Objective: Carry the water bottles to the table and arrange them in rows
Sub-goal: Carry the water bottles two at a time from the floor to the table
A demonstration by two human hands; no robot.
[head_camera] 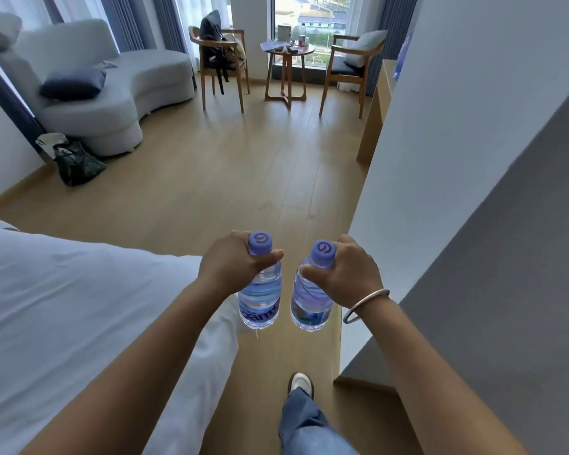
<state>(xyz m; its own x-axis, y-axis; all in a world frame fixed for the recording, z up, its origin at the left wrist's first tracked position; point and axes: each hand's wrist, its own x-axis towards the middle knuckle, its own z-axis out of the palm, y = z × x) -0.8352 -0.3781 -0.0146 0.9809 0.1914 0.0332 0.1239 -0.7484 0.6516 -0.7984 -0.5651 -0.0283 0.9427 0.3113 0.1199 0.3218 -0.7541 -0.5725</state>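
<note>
I carry two clear water bottles with purple caps upright above the wooden floor. My left hand point(232, 261) grips the neck of the left bottle point(260, 292). In my right hand point(349, 269), by the neck too, hangs the right bottle point(310, 298). A silver bangle sits on my right wrist. Far ahead by the window stands a small round wooden table point(289, 54) with a few items on it. Another bottle point(403, 55) shows on a wooden desk at the right, partly hidden by the wall.
A bed with white sheets point(63, 290) lies to my left. A white wall corner point(440, 159) juts in at the right. Two wooden chairs point(222, 64) flank the round table. A grey sofa point(112, 87) and a black bag point(78, 162) stand at the left.
</note>
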